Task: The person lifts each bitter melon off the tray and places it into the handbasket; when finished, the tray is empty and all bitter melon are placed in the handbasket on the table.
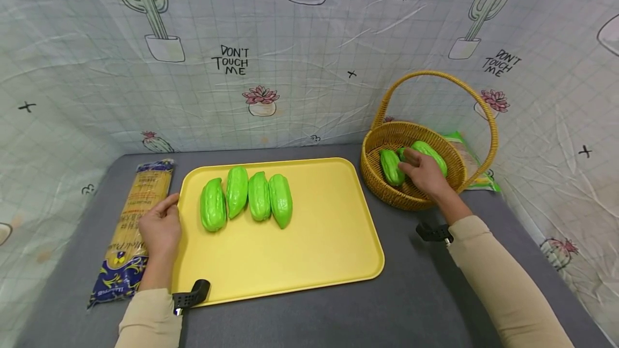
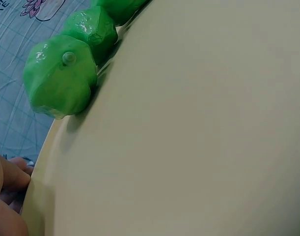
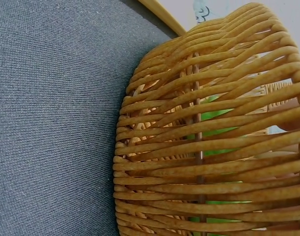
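On the left part of a yellow tray (image 1: 319, 251), several bright green bitter melons (image 1: 213, 205) lie side by side. My left hand (image 1: 159, 227) rests at the tray's left edge, its fingertips (image 2: 14, 174) right at the outer side of the rim. On the right, a wicker basket (image 1: 411, 203) with a tall handle holds more bitter melons (image 1: 391, 168). My right hand (image 1: 425, 173) reaches into it from above, fingers extended between the melons. In the right wrist view, the basket's woven wall (image 3: 213, 167) mostly hides the hand and the green melons.
A long pack of spaghetti (image 1: 128, 230) lies left of the tray, beside and partly under my left forearm. Behind the basket's right side lies a green-edged packet (image 1: 476, 173). A printed cloth (image 1: 309, 85) hangs along the grey table's back edge.
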`<action>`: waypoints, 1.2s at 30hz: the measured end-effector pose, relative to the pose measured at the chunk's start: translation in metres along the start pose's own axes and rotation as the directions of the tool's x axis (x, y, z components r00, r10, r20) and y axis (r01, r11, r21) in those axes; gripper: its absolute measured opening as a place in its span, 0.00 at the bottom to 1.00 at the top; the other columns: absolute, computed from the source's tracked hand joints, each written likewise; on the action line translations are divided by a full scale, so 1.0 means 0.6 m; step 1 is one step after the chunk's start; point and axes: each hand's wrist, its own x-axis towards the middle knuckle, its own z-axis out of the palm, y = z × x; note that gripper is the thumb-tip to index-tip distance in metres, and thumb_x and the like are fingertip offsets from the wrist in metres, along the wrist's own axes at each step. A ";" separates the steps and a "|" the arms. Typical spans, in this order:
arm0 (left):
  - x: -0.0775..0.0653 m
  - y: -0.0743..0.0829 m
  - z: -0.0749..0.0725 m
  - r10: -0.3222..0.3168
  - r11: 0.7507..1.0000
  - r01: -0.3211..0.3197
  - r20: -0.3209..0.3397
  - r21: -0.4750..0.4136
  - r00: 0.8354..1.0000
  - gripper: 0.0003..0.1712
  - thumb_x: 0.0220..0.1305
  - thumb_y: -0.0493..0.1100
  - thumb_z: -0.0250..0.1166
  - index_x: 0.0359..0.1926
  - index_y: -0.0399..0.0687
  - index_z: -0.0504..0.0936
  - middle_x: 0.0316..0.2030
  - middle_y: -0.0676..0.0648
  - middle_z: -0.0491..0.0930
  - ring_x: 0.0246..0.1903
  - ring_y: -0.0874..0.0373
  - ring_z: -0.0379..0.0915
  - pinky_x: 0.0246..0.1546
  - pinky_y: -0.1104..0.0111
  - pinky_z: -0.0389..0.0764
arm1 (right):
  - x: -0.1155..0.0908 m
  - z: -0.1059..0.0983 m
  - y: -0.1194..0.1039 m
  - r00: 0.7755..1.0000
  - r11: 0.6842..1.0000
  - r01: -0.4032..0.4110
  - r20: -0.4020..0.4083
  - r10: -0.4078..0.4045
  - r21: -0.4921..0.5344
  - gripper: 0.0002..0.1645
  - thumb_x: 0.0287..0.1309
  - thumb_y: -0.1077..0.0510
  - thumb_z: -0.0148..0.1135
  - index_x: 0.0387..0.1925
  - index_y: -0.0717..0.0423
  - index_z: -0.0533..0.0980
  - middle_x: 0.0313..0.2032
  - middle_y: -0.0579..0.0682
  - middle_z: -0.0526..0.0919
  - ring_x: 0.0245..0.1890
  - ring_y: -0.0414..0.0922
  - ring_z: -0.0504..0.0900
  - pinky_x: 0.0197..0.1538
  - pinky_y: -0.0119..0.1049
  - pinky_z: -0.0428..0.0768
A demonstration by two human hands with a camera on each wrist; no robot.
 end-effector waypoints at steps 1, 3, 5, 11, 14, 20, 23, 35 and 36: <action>0.000 0.000 0.000 0.000 1.000 0.000 -0.001 -0.002 1.000 0.21 0.79 0.40 0.50 0.66 0.44 0.79 0.67 0.40 0.77 0.67 0.47 0.74 0.67 0.56 0.77 | -0.001 0.000 0.000 1.000 1.000 0.003 -0.005 -0.003 0.005 0.41 0.79 0.53 0.48 0.81 0.61 0.44 0.80 0.65 0.49 0.79 0.64 0.52 0.76 0.59 0.66; 0.000 0.000 0.000 0.000 1.000 0.000 -0.001 -0.002 1.000 0.21 0.79 0.40 0.50 0.66 0.44 0.79 0.67 0.40 0.77 0.67 0.48 0.73 0.67 0.56 0.77 | -0.002 0.001 -0.001 1.000 1.000 0.006 -0.017 -0.006 0.013 0.41 0.79 0.51 0.49 0.81 0.60 0.45 0.80 0.65 0.50 0.79 0.64 0.52 0.76 0.59 0.65; 0.001 0.000 0.000 -0.004 1.000 0.004 -0.001 -0.003 1.000 0.21 0.79 0.40 0.50 0.66 0.44 0.79 0.67 0.41 0.77 0.67 0.48 0.73 0.67 0.57 0.77 | -0.004 0.001 -0.002 1.000 1.000 0.009 -0.030 -0.008 0.022 0.42 0.78 0.49 0.50 0.81 0.59 0.46 0.80 0.65 0.51 0.79 0.64 0.53 0.76 0.59 0.65; 0.002 0.001 0.002 -0.021 1.000 0.021 0.001 0.001 1.000 0.22 0.79 0.41 0.49 0.67 0.46 0.79 0.68 0.42 0.76 0.67 0.49 0.73 0.67 0.59 0.78 | -0.012 0.002 -0.006 0.996 0.998 0.042 -0.077 -0.038 0.054 0.43 0.78 0.45 0.50 0.81 0.59 0.48 0.79 0.64 0.53 0.79 0.63 0.55 0.76 0.59 0.66; 0.002 0.001 0.002 -0.021 1.000 0.021 0.003 0.002 1.000 0.22 0.79 0.40 0.49 0.67 0.46 0.78 0.68 0.42 0.76 0.68 0.49 0.73 0.67 0.58 0.77 | -0.016 0.004 -0.009 0.993 0.995 0.068 -0.101 -0.060 0.074 0.42 0.78 0.45 0.50 0.81 0.57 0.48 0.79 0.63 0.53 0.79 0.62 0.55 0.76 0.58 0.66; 0.004 -0.001 0.002 -0.020 1.000 0.020 0.005 0.002 1.000 0.22 0.80 0.41 0.49 0.67 0.46 0.78 0.68 0.42 0.76 0.68 0.49 0.73 0.67 0.58 0.77 | -0.024 0.014 -0.025 0.984 0.985 0.120 -0.146 -0.102 0.121 0.41 0.78 0.45 0.50 0.81 0.53 0.48 0.80 0.58 0.54 0.80 0.58 0.55 0.76 0.58 0.65; 0.004 -0.003 0.002 -0.014 1.000 0.014 0.002 0.007 1.000 0.22 0.80 0.41 0.49 0.67 0.46 0.79 0.68 0.42 0.76 0.67 0.49 0.73 0.67 0.58 0.78 | -0.030 0.021 -0.040 0.977 0.977 0.164 -0.158 -0.142 0.139 0.41 0.77 0.44 0.50 0.81 0.52 0.50 0.80 0.56 0.55 0.80 0.56 0.56 0.76 0.58 0.65; -0.001 -0.001 0.000 0.002 1.000 -0.002 0.004 0.010 1.000 0.22 0.80 0.41 0.49 0.67 0.45 0.78 0.68 0.42 0.76 0.67 0.48 0.73 0.67 0.56 0.77 | -0.035 0.055 -0.079 0.959 0.956 0.258 -0.154 -0.236 0.139 0.38 0.77 0.49 0.52 0.79 0.58 0.54 0.79 0.57 0.59 0.79 0.54 0.59 0.77 0.54 0.66; -0.001 -0.001 0.000 0.003 1.000 -0.003 0.004 0.010 1.000 0.22 0.80 0.41 0.49 0.67 0.45 0.78 0.68 0.42 0.76 0.67 0.48 0.73 0.67 0.56 0.77 | -0.035 0.059 -0.081 0.958 0.954 0.264 -0.151 -0.244 0.138 0.38 0.77 0.49 0.52 0.79 0.59 0.54 0.78 0.57 0.59 0.79 0.54 0.59 0.77 0.54 0.66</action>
